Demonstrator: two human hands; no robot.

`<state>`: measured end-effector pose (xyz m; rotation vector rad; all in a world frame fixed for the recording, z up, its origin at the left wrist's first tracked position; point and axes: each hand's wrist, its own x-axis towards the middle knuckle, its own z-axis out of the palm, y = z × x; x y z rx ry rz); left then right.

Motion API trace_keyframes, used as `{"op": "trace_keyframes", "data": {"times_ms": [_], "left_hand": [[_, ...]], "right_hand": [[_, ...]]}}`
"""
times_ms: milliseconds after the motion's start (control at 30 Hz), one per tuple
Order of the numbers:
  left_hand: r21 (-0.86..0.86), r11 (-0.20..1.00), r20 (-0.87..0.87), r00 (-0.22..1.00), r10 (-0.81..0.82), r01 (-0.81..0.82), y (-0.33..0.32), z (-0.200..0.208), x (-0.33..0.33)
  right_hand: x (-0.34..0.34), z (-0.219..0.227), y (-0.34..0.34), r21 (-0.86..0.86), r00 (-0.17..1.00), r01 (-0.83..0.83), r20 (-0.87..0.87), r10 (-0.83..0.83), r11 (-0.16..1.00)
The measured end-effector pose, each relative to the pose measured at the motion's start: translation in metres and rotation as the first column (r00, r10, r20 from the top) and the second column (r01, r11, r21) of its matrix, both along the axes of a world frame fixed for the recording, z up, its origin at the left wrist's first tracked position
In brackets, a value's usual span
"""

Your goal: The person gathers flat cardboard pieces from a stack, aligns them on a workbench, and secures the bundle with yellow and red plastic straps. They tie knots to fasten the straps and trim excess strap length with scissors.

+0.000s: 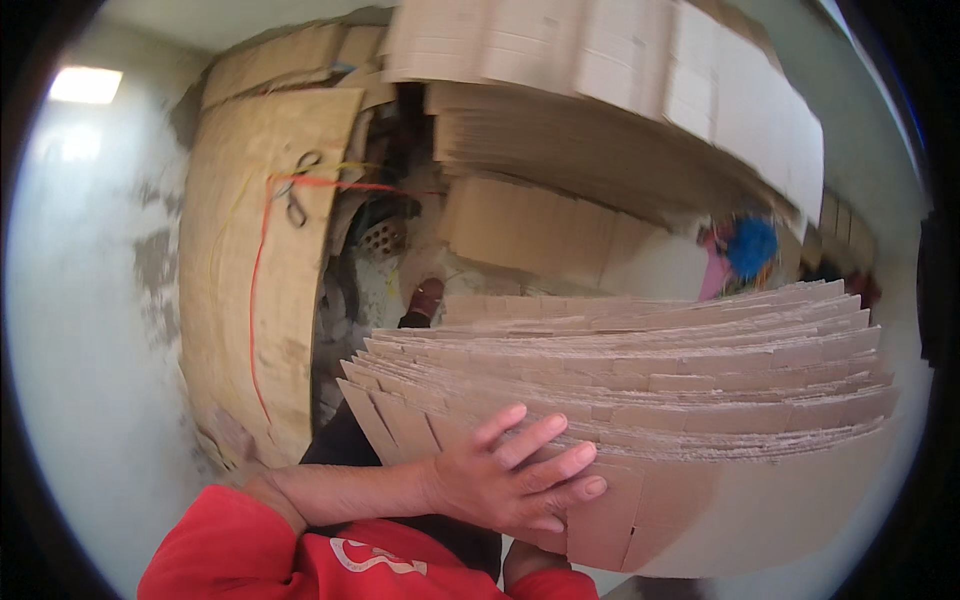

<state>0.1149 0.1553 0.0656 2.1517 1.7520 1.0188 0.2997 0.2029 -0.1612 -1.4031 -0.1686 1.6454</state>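
Touching | left hand [508,482], spread | cardboard stack [665,415] beneath, extending rightward

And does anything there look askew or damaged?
Mildly: the cardboard sheets against the left hand stand in uneven steps, their upper edges rough and frayed-looking rather than neat. Also, dark blotches interrupt the pale wall at left.

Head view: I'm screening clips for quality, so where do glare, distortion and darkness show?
Head view: a bright rectangular patch is burnt out at upper left; same view: fisheye distortion bows the flat tan wooden board outward; same view: the corners go black, while the bare left hand on the brown cardboard stack looks fairly sharp.
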Motion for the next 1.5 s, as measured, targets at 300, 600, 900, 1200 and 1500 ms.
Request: {"op": "trace_keyframes", "data": {"times_ms": [300, 600, 900, 1200, 1500], "left_hand": [[-0.013, 0.833, 0.14, 0.824, 0.549, -0.553, -0.09, 0.033, -0.109], [-0.123, 0.311, 0.301, 0.264, 0.917, -0.942, -0.239, 0.015, -0.231], [-0.268, -0.066, 0.601, -0.22, 0.768, -0.961, -0.398, -0.054, -0.304], [-0.64, -0.145, 0.702, -0.651, 0.29, -0.755, -0.503, -0.192, -0.344], [-0.723, 0.012, 0.688, -0.719, 0.101, -0.691, -0.547, -0.251, -0.37]], "right_hand": [[-0.116, 0.067, 0.057, 0.219, 0.854, -0.516, 0.059, 0.517, 0.828], [-0.359, 0.108, 0.015, 0.383, 0.41, -0.856, 0.089, 0.908, 0.349], [-0.575, 0.128, -0.145, 0.361, -0.098, -0.922, 0.13, 0.987, -0.139], [-0.694, 0.092, -0.278, 0.252, -0.311, -0.868, 0.397, 0.864, -0.428], [-0.738, -0.013, -0.331, -0.043, -0.593, -0.671, 0.631, 0.501, -0.74]]}}
